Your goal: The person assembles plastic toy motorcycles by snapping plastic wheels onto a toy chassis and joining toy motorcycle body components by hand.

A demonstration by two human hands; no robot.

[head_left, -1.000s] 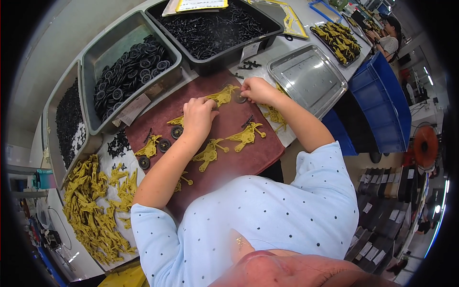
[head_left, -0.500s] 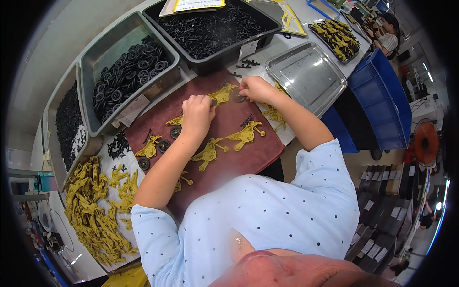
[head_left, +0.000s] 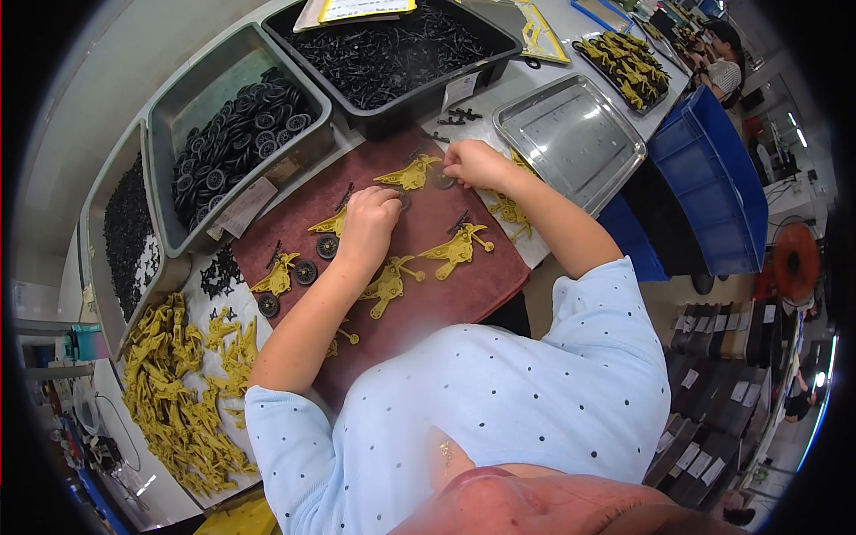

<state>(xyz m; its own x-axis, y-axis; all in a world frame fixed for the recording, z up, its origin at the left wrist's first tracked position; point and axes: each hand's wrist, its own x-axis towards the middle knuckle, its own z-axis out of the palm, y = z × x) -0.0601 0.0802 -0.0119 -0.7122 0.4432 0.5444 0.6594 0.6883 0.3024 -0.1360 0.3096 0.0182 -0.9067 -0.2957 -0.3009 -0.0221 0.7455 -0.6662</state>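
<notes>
On the red-brown cloth lie several yellow toy motorcycle bodies, some with black spoked wheels beside them. At the far side of the cloth is one such yellow body, between my two hands. My right hand pinches a dark toy wheel by that body's right end. My left hand has its fingers curled, with a dark wheel at its fingertips, just below the body. Left of this hand, another wheel lies by a yellow body. Nearer me is a further yellow body with a small black part.
A grey bin of black wheels and a black bin of small dark parts stand behind. Loose yellow parts heap at left. A metal tray lies at right, above blue crates. Another person sits far right.
My left hand has drawn slightly down from the far yellow body, so more of that body shows. My right hand has barely moved, still at its wheel.
</notes>
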